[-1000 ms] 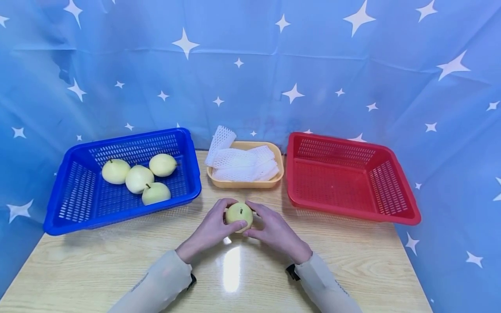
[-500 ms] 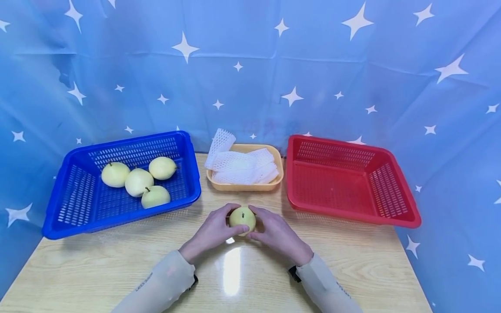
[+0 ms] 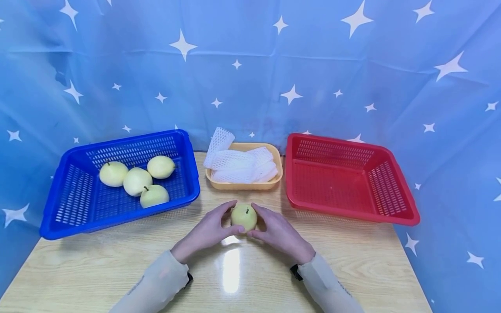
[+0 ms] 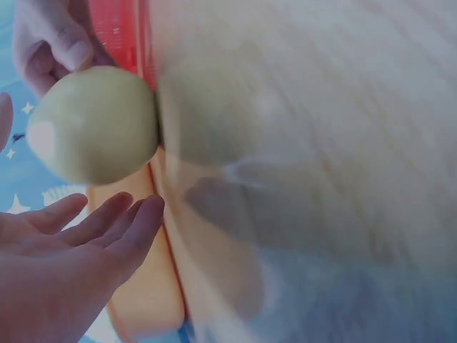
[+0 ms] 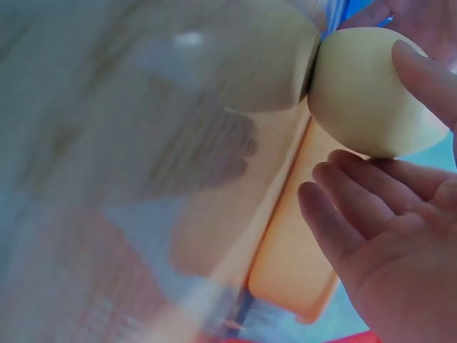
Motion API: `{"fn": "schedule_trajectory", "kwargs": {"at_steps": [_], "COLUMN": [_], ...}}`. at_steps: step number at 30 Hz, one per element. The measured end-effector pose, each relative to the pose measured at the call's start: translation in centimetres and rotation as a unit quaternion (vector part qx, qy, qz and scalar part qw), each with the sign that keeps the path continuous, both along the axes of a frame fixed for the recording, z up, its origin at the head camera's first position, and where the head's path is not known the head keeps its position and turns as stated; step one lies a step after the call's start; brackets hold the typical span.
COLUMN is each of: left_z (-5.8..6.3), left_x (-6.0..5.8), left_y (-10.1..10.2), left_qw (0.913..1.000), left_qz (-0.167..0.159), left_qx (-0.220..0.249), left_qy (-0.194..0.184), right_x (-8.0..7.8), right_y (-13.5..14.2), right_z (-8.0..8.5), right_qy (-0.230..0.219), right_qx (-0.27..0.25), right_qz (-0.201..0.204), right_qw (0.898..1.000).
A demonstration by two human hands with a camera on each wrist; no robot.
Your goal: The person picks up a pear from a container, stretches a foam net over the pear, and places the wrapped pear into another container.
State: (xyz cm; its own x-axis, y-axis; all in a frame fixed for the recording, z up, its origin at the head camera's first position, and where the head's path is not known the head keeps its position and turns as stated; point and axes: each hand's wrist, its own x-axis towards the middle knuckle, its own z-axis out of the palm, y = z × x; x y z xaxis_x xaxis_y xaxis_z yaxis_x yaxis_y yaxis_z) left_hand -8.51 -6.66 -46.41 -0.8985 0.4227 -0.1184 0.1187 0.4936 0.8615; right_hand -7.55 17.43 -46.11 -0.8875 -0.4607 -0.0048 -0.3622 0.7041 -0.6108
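A pale yellow-green pear (image 3: 244, 218) stands on the table at the middle front, its stem leaning slightly right in the head view. My left hand (image 3: 207, 228) is at its left side, thumb and fingers spread around it. In the left wrist view, a gap shows between those fingers (image 4: 118, 225) and the pear (image 4: 96, 125). From the right, my right hand (image 3: 279, 232) holds the pear, its thumb (image 5: 421, 75) on one side and fingertips against the other in the right wrist view.
Several pears (image 3: 138, 181) lie in a blue basket (image 3: 117, 221) at the left. White foam net sleeves (image 3: 238, 165) fill a small yellow tray (image 3: 244, 186) behind the hands. A red basket (image 3: 332, 180) stands at the right. A blue star-patterned curtain (image 3: 250, 78) hangs behind the table (image 3: 340, 269).
The pear has shifted slightly right and its stem now leans right. The left thumb has drawn back from the pear's front to its lower edge. The right hand has hardly moved.
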Motion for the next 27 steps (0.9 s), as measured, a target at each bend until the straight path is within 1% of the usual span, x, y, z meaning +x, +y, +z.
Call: {"fn": "schedule_trajectory", "kwargs": {"at_steps": [3, 5, 8, 11, 14, 16, 19, 22, 25, 27], "left_z": [0.6, 1.0, 1.6, 2.1, 2.3, 2.2, 2.0, 1.7, 1.4, 1.3], "left_x": [0.3, 0.3, 0.3, 0.1, -0.1, -0.3, -0.4, -0.4, -0.3, -0.3], "left_y": [-0.7, -1.1, -1.5, -1.7, -1.7, -1.6, -1.5, -1.3, -1.1, -1.0], "left_qw": [0.9997, 0.9990, 0.9976, 0.9955, 0.9923, 0.9896, 0.9836, 0.9777, 0.9737, 0.9715], "left_qz": [0.009, 0.013, 0.018, 0.026, 0.032, 0.033, 0.036, 0.037, 0.031, 0.026], "left_qx": [0.014, 0.025, 0.029, 0.016, 0.002, -0.010, -0.027, -0.049, -0.077, -0.099], "left_qy": [0.019, 0.034, 0.061, 0.090, 0.120, 0.140, 0.175, 0.201, 0.212, 0.214], "right_x": [0.4, 0.7, 1.1, 0.9, 0.3, -0.3, -1.3, -2.3, -3.5, -4.3], "right_y": [0.4, 0.6, 1.0, 1.1, 1.0, 0.8, 0.2, -0.4, -1.1, -1.4], "right_z": [0.7, 1.6, 3.0, 4.2, 4.9, 5.4, 5.8, 6.1, 6.2, 6.2], "right_qy": [0.006, 0.023, 0.073, 0.137, 0.193, 0.213, 0.225, 0.231, 0.248, 0.263], "right_qx": [0.009, 0.015, 0.022, 0.024, 0.021, 0.021, 0.030, 0.048, 0.066, 0.076], "right_qz": [0.006, 0.007, 0.002, -0.005, -0.014, -0.023, -0.032, -0.036, -0.034, -0.030], "right_qw": [1.000, 1.000, 0.997, 0.990, 0.981, 0.976, 0.973, 0.971, 0.966, 0.961]}}
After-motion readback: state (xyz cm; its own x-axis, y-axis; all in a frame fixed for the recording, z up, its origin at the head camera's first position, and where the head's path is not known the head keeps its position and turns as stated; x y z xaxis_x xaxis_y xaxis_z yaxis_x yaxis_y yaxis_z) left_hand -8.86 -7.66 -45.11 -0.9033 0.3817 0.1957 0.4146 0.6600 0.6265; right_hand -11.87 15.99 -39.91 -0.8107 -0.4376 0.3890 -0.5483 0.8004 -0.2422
